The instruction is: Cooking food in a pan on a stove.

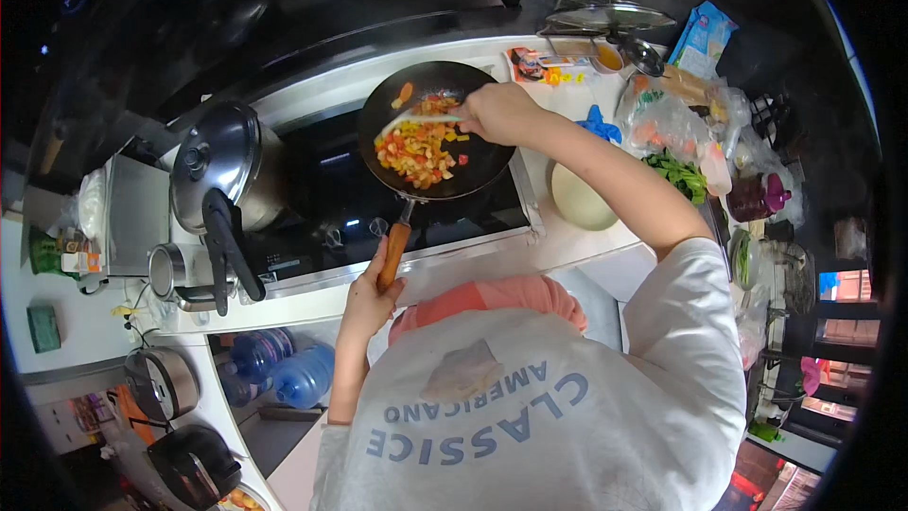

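A black frying pan (489, 169) sits on the dark glass cooktop (319, 188), its wooden handle (395, 255) pointing towards me. My left hand (370, 301) is wrapped around that handle. Over the pan's right side, my right hand (500, 113) grips a pale spatula (418, 118), whose blade rests among the food. Diced food (415, 156) in red, yellow and orange lies mostly in the pan's left half. One larger orange piece (403, 95) is apart from the rest near the far rim. My fingers hide part of the spatula's handle.
Left of the pan stands a lidded pressure cooker (220, 163), with a small metal pot (170, 270) nearer me. A pale round bowl (582, 195) is under my right forearm. Leafy greens (677, 174), plastic bags (663, 121) and a glass lid (610, 15) crowd the right counter.
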The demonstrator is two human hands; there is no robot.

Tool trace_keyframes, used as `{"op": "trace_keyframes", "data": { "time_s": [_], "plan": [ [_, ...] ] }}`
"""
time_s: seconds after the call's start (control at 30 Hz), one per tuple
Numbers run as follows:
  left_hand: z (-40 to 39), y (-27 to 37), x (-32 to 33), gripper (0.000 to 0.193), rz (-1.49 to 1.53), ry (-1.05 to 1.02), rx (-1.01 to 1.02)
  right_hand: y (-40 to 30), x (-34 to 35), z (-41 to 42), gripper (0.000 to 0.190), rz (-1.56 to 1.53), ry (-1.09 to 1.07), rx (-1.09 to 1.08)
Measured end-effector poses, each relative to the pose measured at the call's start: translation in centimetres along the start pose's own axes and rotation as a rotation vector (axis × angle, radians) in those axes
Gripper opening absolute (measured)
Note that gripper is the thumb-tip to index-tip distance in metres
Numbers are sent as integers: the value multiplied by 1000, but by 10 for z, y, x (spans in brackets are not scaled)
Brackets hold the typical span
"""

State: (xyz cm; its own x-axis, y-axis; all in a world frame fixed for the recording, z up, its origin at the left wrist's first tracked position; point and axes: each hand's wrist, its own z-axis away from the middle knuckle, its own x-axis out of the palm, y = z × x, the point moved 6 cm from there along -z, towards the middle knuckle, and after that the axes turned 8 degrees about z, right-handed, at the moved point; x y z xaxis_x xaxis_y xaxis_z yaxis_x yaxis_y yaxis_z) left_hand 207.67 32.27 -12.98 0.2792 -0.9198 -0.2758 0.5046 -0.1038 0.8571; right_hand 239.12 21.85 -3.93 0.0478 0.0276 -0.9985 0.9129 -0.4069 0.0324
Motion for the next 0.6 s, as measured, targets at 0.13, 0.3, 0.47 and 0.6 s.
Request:
{"op": "trace_keyframes", "data": {
  "time_s": [0.13,0.3,0.47,0.6],
  "plan": [
    [0,3,0,75,-85,48,54,-18,-47,48,34,104,-3,-67],
    [2,5,1,74,-94,72,58,-43,-64,106,38,291,-81,-98],
    [2,5,1,73,-91,32,-38,9,-25,103,35,276,-7,68],
    [8,5,1,70,-367,114,57,34,-27,111,33,44,139,177]
  ]
}}
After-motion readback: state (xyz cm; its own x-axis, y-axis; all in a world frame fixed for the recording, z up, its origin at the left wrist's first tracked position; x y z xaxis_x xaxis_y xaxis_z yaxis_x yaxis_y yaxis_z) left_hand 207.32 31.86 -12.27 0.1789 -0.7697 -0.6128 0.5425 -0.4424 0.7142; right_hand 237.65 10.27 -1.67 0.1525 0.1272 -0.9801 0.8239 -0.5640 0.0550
